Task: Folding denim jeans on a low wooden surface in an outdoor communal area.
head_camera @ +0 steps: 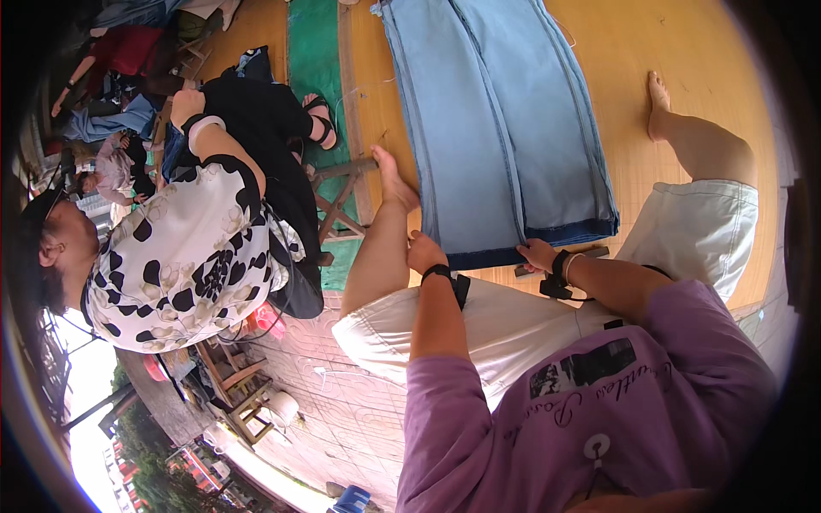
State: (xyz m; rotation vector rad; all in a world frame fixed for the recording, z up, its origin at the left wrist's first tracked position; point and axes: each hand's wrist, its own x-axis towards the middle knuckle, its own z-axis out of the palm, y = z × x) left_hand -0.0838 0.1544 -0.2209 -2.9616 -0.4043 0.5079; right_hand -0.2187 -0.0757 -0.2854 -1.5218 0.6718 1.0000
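A pair of light blue denim trousers (468, 128), apparently inside out, lies lengthwise before me between my bare legs. Dark blue bands (484, 259) edge the near ends of its two legs. My left hand (426, 252) pinches the left corner of the nearer, left leg's hem. At that hem's right corner, the fingers of my right hand (539, 254) hold the cloth, thumb on top. The right leg's hem (571, 232) lies just beyond my right hand, flat on the yellow wooden board (632, 160).
Close on my left sits a person (192, 250) in a patterned top, near a green strip (314, 58) and a folding wooden trestle (340, 199). More people and denim pieces (112, 118) are farther left. A wooden stool (240, 378) stands on the paved floor (346, 397).
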